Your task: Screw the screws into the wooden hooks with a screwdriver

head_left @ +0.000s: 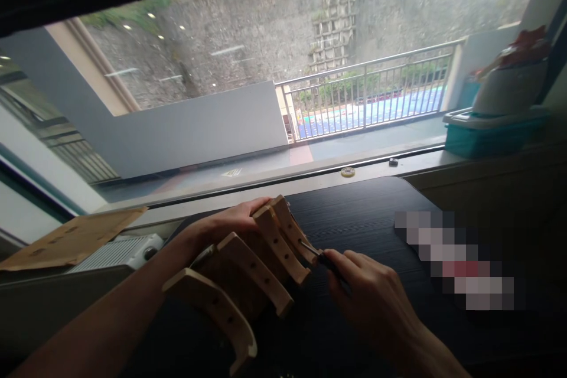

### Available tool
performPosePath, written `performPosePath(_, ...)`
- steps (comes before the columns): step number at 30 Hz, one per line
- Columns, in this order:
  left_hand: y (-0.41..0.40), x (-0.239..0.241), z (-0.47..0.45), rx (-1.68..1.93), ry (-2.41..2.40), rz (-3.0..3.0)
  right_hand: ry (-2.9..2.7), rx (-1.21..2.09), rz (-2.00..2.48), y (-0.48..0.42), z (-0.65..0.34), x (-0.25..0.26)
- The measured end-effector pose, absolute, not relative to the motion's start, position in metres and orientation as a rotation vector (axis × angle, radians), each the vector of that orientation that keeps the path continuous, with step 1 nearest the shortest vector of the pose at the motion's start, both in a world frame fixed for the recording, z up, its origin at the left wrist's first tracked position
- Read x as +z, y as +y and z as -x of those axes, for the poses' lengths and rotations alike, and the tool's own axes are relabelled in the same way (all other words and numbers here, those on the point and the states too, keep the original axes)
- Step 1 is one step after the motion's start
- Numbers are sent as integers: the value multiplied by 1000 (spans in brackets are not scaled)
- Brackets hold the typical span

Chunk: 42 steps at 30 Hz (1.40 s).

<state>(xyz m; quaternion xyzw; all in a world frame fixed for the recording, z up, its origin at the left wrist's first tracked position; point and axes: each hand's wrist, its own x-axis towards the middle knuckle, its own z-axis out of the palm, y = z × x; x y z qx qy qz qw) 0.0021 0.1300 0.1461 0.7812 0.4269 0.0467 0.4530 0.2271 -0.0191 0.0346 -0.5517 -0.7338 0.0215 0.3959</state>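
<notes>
My left hand (pixel 248 214) is against the far end of the wooden frame (pixel 241 260); its fingers disappear behind the wood, so I can't tell how tightly they're closed. My right hand (pixel 370 280) is curled round a screwdriver (pixel 324 257), hiding most of the dark handle, its thin metal shank at the farthest slat. The frame's pale, smooth, curved slats, dotted with holes, sit over the dark, fine-grained table (pixel 358 212), its near side lost in shadow. Pixelation masks something at right.
</notes>
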Motion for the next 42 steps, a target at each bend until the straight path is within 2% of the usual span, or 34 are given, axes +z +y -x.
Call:
performPosePath(14,144,140,6,102,1081,-1934,-1962,-79,1306,-5,-231,41)
performPosePath(22,153,135,12,75,1046,-1973,-2242,-333,1237,4,-240,55)
performPosePath(33,125,152,-1,117,1120,-1934,-2503,-334,1161,14,-241,73)
performPosePath(36,128,148,1,114,1078,-1956,-2480,-182,1217,17,-243,74)
performPosePath(42,129,143,0,89,1102,-1967,-1973,518,1413,12,-244,67)
